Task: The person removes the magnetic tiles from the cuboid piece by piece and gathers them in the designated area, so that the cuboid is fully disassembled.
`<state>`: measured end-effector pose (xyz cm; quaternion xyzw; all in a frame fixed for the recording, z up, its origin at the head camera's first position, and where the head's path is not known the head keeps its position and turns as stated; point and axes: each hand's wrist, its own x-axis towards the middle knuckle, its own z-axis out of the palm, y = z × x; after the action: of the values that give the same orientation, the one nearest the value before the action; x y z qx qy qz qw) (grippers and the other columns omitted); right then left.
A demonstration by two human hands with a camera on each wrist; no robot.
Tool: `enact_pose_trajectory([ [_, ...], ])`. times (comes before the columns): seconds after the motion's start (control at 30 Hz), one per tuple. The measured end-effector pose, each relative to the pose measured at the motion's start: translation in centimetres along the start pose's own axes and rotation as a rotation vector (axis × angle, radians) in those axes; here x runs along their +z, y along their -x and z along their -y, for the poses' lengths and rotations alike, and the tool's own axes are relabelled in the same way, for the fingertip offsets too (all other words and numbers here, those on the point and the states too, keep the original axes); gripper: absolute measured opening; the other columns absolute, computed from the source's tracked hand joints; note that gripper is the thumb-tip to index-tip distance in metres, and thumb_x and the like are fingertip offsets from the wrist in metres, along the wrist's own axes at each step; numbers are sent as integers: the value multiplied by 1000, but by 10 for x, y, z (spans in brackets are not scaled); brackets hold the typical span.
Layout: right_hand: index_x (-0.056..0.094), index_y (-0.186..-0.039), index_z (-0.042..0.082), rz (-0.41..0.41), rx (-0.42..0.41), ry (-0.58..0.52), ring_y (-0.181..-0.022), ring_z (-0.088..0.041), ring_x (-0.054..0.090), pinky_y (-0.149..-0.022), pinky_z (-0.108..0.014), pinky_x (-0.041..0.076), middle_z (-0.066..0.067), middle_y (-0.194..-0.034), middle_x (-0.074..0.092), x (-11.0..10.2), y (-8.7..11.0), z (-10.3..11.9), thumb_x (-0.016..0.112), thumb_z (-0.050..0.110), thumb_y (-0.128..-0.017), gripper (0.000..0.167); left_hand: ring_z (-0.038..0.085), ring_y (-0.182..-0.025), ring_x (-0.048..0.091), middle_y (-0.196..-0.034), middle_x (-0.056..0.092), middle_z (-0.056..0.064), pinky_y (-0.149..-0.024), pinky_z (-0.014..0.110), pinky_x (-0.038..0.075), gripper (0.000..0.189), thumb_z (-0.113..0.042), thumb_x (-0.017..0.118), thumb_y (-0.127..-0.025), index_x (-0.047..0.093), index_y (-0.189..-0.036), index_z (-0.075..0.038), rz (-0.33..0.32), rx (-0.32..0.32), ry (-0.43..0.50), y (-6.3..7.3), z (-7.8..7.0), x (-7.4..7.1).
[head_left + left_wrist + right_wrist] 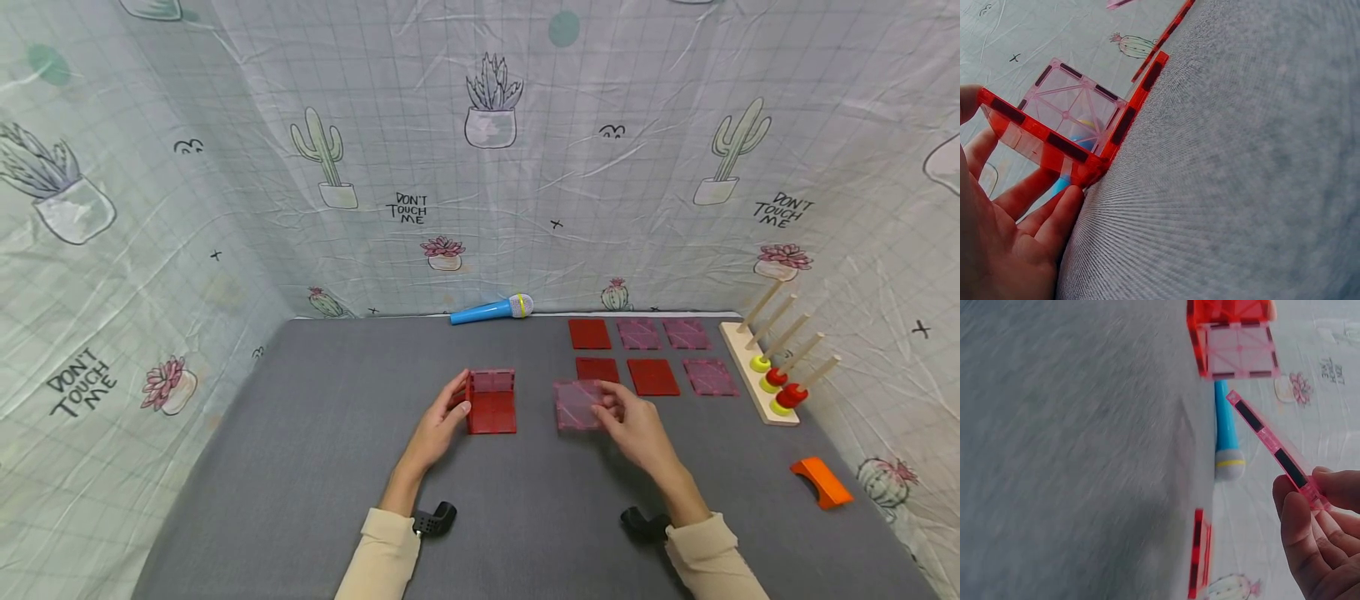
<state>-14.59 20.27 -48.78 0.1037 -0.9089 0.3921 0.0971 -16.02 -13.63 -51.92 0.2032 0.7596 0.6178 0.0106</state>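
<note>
A small structure of magnetic tiles stands on the grey table: a red tile (492,413) lies flat, a pink tile (1065,112) rises at its back, and a second red tile (1029,142) stands upright on its left. My left hand (441,423) grips that left tile, thumb at its upper edge and fingers against its outer side. To the right, my right hand (636,429) pinches one edge of a loose translucent pink tile (577,406) between thumb and fingers. In the right wrist view this tile is tilted, held off the table and apart from the structure.
Loose red tiles (654,377) and pink tiles (710,377) lie in two rows at the back right. Beyond them stands a wooden peg board (759,379) with red and yellow rings. A blue toy microphone (483,312) lies at the back edge, an orange arch block (822,482) far right.
</note>
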Motion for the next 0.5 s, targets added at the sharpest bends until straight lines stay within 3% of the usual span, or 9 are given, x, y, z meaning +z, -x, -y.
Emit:
enact_pose_trajectory([
  [0.17, 61, -129, -3, 10, 37, 19, -70, -11, 59, -58, -19, 50, -10, -90, 70, -6, 6, -9, 74, 8, -90, 43, 49, -139, 42, -157, 40, 21, -101, 15, 44, 57, -10, 49, -104, 29, -157, -6, -5, 0, 4, 1, -1, 0],
  [0.4, 54, -136, -5, 44, 91, 39, -67, -10, 58, -57, -18, 50, -12, -91, 69, -13, 12, -18, 73, 9, -90, 51, 36, -140, 46, -158, 41, 8, -105, 22, 46, 57, -20, 50, -105, 31, -158, -26, -34, 1, -17, -4, 36, 2],
  [0.5, 52, -136, -8, 56, 106, 48, -66, -9, 59, -57, -18, 50, -13, -91, 70, -15, 14, -21, 72, 8, -91, 52, 37, -139, 47, -157, 42, 9, -105, 25, 47, 57, -19, 51, -105, 32, -158, -24, -37, 1, -18, -4, 36, 2],
])
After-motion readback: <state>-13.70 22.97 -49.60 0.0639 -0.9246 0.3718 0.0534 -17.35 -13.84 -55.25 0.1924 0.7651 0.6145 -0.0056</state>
